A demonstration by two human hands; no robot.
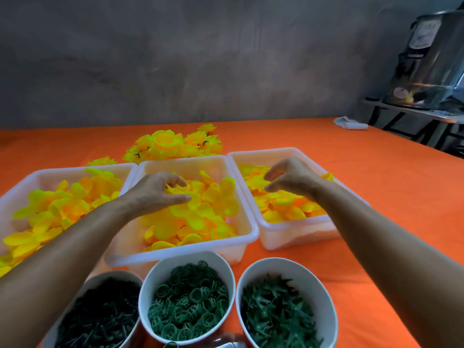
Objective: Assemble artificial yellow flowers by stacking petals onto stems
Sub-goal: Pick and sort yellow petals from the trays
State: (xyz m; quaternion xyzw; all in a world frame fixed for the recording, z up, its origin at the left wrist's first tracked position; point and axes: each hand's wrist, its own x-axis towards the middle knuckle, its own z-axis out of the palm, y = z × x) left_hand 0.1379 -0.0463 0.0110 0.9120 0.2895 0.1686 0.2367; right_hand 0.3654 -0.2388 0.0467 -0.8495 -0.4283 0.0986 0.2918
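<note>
Three white plastic bins of yellow petals stand side by side on the orange table. My left hand (155, 192) reaches into the middle bin (190, 162); its curled fingers and thumb close on a yellow petal (173, 190) at the top of the heap. My right hand (288, 179) hovers just above the petals (283, 207) in the right bin (263, 153), fingers loosely curved, thumb apart, holding nothing. The left bin (62, 172) holds larger petals (57, 207). Near me stand three white bowls: dark stems (105, 315), green rings (188, 300) and green star-shaped calyxes (276, 305).
A pile of finished yellow flowers (173, 144) lies behind the bins. A white cloth (351, 124) lies at the table's far right edge. A large metal container (431, 59) stands on a rack beyond it. A grey wall runs behind the table.
</note>
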